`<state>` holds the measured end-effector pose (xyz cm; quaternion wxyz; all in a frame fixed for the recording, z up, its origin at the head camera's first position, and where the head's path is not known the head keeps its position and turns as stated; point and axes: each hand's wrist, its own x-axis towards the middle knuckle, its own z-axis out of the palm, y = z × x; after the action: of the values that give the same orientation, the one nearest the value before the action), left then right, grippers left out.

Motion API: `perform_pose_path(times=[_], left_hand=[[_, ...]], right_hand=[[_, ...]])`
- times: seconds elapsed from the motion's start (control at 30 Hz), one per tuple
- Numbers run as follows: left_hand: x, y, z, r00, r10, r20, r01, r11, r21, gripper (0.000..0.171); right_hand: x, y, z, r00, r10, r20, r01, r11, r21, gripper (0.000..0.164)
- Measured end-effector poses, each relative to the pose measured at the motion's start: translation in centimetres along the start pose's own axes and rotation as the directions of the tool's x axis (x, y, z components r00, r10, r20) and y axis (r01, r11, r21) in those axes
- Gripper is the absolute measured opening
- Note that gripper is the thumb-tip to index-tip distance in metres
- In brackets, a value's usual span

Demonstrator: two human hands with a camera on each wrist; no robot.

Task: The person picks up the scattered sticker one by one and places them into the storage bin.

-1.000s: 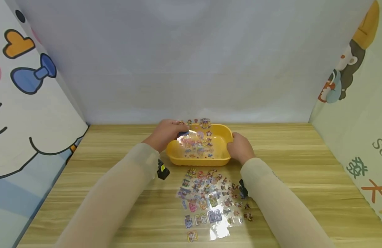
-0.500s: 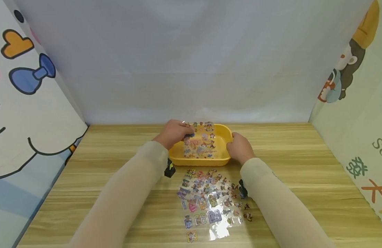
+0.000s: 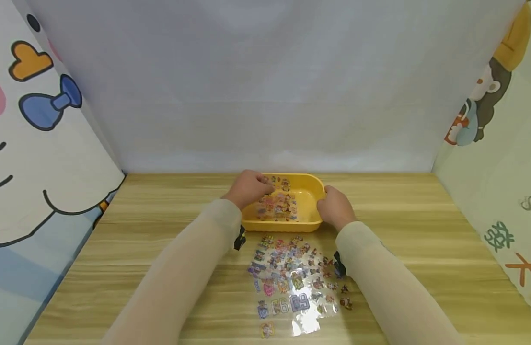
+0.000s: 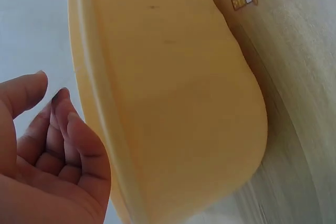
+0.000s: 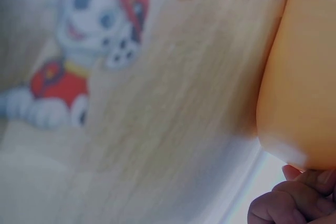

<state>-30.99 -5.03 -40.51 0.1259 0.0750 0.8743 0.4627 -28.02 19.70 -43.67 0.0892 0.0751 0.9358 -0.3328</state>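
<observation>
A yellow tray [image 3: 307,203] stands near the back of the table. Inside it lies a clear sticker sheet [image 3: 276,207] printed with small cartoon figures. My left hand [image 3: 250,188] is over the tray's left end, its fingertips just above the sheet. In the left wrist view there is a gap between the thumb and the loosely bent fingers [image 4: 86,145], with nothing seen between them. My right hand [image 3: 336,206] grips the tray's right rim; in the right wrist view its curled fingers [image 5: 283,200] are at the tray's corner.
In front of the tray, several overlapping clear sticker sheets [image 3: 291,282] lie on the wooden table [image 3: 196,282], with glare on the near part. A pale cloth backdrop [image 3: 265,96] rises behind the table, and printed panels stand at both sides.
My left hand has moved right and lowered the sticker sheet from above the tray into it, and its fingers have let go. The right hand keeps its hold on the rim.
</observation>
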Motion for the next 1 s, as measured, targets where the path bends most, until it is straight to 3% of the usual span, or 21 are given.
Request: perform_pose_path(times=[0.17, 0.3, 0.5, 0.83, 1.0], left_hand=[[0.0, -0.4, -0.4, 0.998, -0.009, -0.057, 0.014, 0.996, 0.09, 0.017], [-0.1, -0.8, -1.0, 0.995, -0.021, -0.097, 0.029, 0.996, 0.079, 0.026], [-0.6, -1.1, -1.8, 0.996, -0.006, -0.092, 0.01, 0.999, 0.038, 0.022], [-3.5, -0.4, -1.9, 0.995, 0.075, -0.068, -0.076, 0.997, -0.012, 0.017], [-5.5, -0.2, -2.2, 0.999, 0.011, -0.03, -0.014, 0.993, -0.119, 0.022]], right_hand=[[-0.1, 0.1, -0.1, 1.0, 0.006, 0.003, -0.006, 1.0, -0.003, 0.057], [-0.2, 0.0, -0.1, 1.0, 0.006, 0.009, -0.006, 1.0, -0.002, 0.057], [-0.2, -0.1, -0.1, 1.0, 0.013, 0.01, -0.013, 1.0, 0.008, 0.056], [-0.3, -0.3, -0.1, 1.0, 0.021, 0.016, -0.022, 1.0, 0.011, 0.056], [-0.3, -0.2, -0.1, 1.0, 0.014, 0.016, -0.014, 1.0, 0.006, 0.056]])
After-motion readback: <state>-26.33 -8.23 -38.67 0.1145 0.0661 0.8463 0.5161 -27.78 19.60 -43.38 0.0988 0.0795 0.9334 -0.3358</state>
